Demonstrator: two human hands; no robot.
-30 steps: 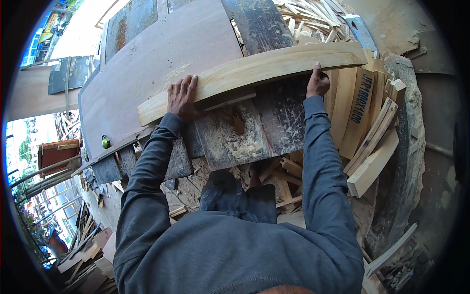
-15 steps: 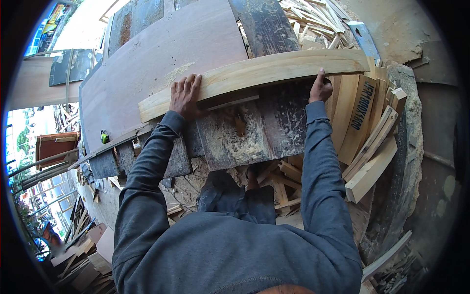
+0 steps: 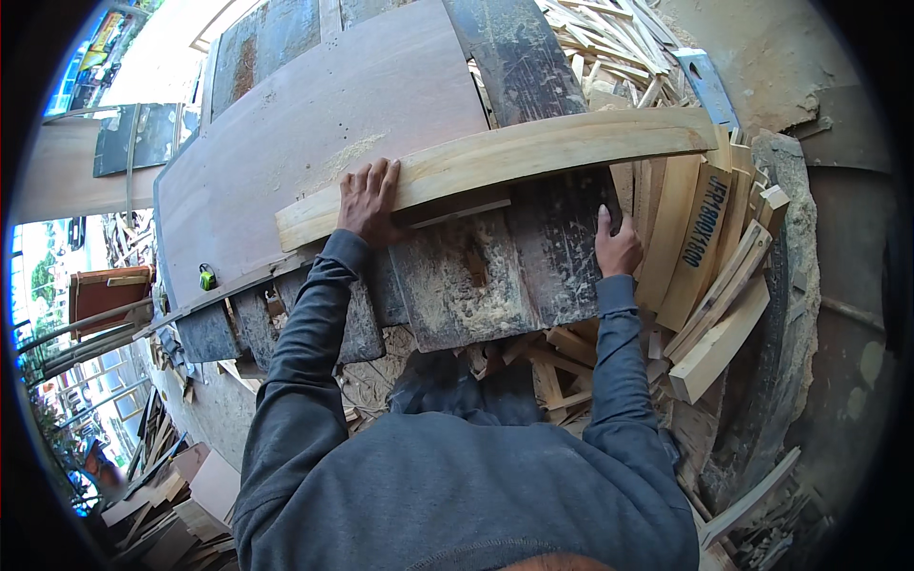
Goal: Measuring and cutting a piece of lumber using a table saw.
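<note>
A long pale wooden plank point(image 3: 514, 152) lies across the workbench, one end over the pinkish plywood sheet point(image 3: 314, 124) and the other near the stacked boards on the right. My left hand point(image 3: 369, 205) grips the plank near its left end, fingers over its top face and thumb at the near edge. Below the plank, apart from it, my right hand point(image 3: 620, 247) is open beside the right edge of the dark bench boards point(image 3: 557, 247); two digits point up and the others are partly hidden. Under the plank's near edge shows a thin wood strip point(image 3: 462, 213).
Stacked curved boards point(image 3: 681, 243) stand close to my right hand. Sawdust covers the near bench board around a slot point(image 3: 473, 266). A green tape measure point(image 3: 207, 277) sits at the bench's left edge. Scrap strips point(image 3: 619, 43) pile up behind, with offcuts point(image 3: 186, 504) at lower left.
My right hand has let go of the plank's right part and moved down toward me. My left hand stays on the plank, which has shifted slightly in view.
</note>
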